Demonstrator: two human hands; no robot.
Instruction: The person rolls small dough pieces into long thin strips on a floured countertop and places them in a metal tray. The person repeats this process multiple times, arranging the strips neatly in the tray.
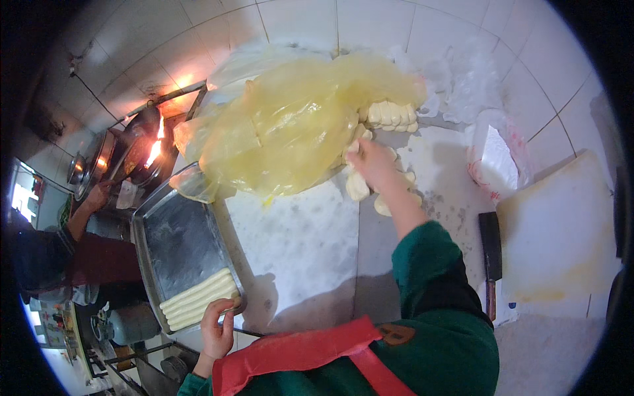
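Note:
My right hand [372, 164] reaches forward over several pale dough pieces [357, 187], its fingers closed on one at the edge of a yellow plastic sheet [284, 132]. More dough pieces [391, 115] lie in a row at the back, partly beneath that sheet. On the left is a dark metal baking tray [178, 237]. Long dough strips [198, 299] lie side by side across its near end. My left hand [216, 330] is at the tray's near right corner, beside the strip ends, with thumb and forefinger apart.
A floured white board [290, 244] lies before me. To the right are a cleaver [490, 254], a cutting board [561, 231] and a bag with a white block [496, 162]. At the left, another person's hand [98, 196] works at a wok [142, 142] near an open flame [156, 145].

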